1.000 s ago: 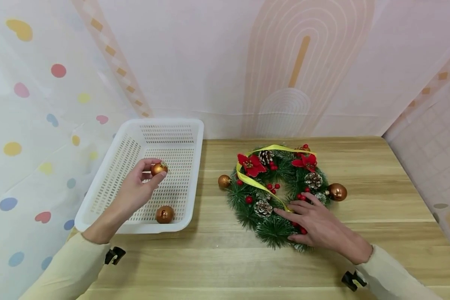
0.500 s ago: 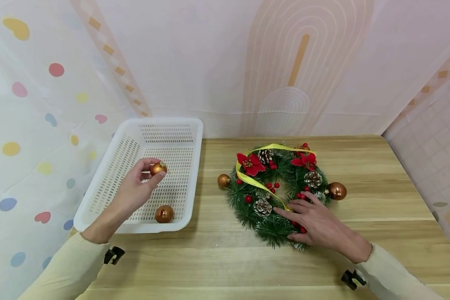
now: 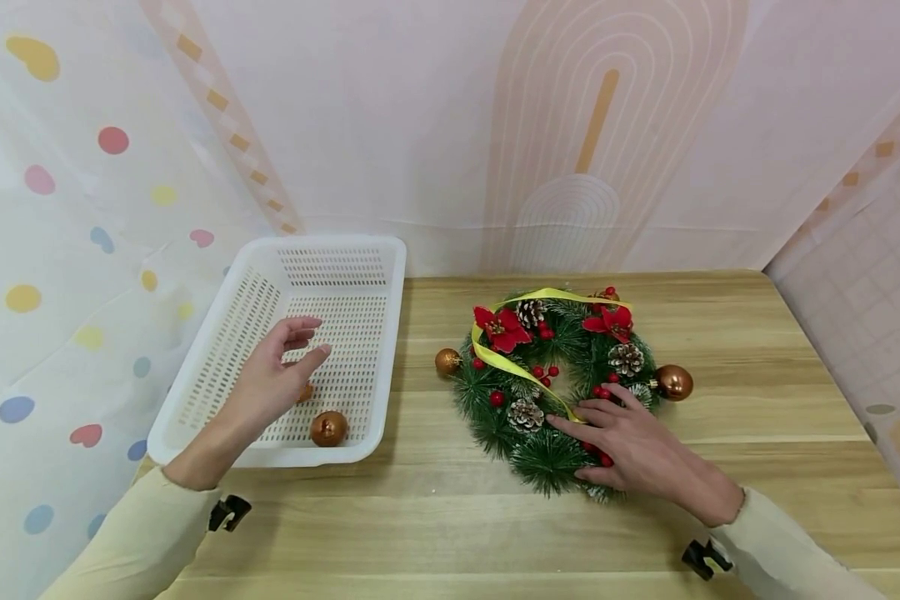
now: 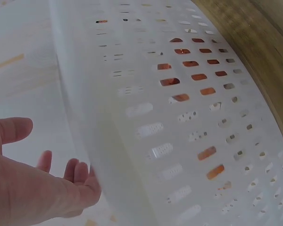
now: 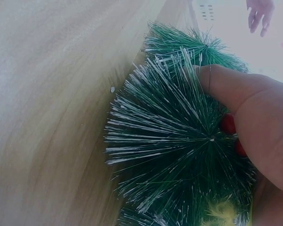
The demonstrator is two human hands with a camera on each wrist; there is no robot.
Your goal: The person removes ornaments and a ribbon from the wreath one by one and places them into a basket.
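Note:
My left hand [image 3: 270,379] hovers over the white plastic basket [image 3: 397,333], its thumb and fingers apart with nothing between them. Below it in the basket lies a small copper bauble [image 3: 305,392], partly hidden behind the hand. A larger copper bauble [image 3: 329,428] sits by the basket's near wall; in the left wrist view, copper colour shows through the slots. My right hand [image 3: 637,446] rests on the lower right of a green wreath [image 3: 547,458], fingers spread over its needles and red berries. On the wreath are red flowers [image 3: 502,329], pine cones [image 3: 526,415] and a yellow ribbon [image 3: 498,358].
A small glittery bauble [image 3: 447,362] sits at the wreath's left edge, and a bigger shiny bauble [image 3: 674,382] at its right. The wooden table [image 3: 435,533] ends at a patterned backdrop [image 3: 435,125] behind and beside it.
The small copper bauble has left my left fingers and now lies in the basket below. The left hand stays in nearly the same place. My right hand and the wreath have not moved.

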